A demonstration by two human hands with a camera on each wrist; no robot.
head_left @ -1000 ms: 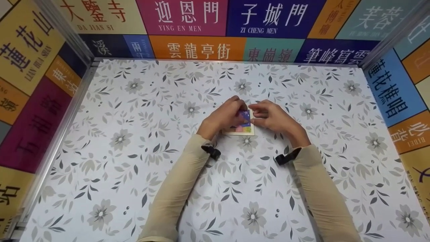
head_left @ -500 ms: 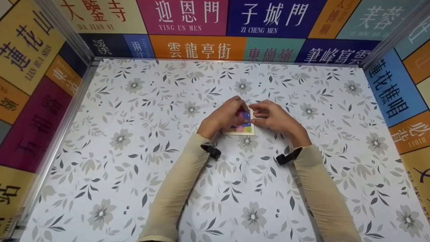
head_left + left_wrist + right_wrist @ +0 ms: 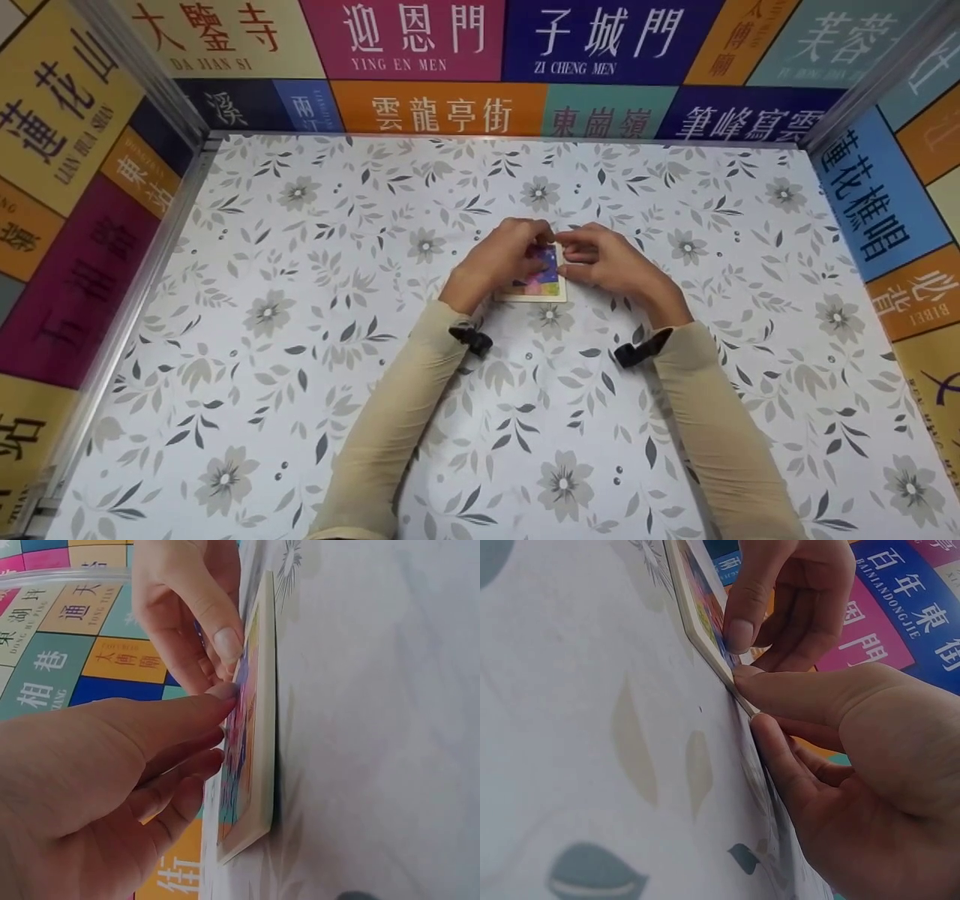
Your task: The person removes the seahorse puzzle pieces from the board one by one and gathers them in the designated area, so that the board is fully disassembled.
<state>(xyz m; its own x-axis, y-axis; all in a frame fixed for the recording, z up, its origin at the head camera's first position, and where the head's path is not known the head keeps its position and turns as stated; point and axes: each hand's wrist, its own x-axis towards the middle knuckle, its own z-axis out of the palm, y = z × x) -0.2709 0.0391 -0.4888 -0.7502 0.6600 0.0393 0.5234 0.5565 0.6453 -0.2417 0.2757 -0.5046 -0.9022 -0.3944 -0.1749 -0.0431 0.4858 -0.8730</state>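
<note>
A small jigsaw puzzle board with a pale raised rim and a purple, pink and yellow-green picture lies on the table, mid-scene in the head view. Much of its picture is hidden under my left hand, whose thumb is on the picture and whose other fingers curl near the far edge. My right hand pinches at the board's right edge. In the right wrist view its thumb sits at the rim, one finger just below it. Up close, thin lines cross the picture; both thumbs almost meet there.
White cloth with grey flowers and leaves covers the table. Upright panels printed with coloured blocks and characters enclose the back and both sides. A black wrist camera is strapped at the left sleeve, another camera at the right.
My left fingers have shifted slightly over the far edge of the puzzle board. The right hand and the board have stayed almost where they were.
</note>
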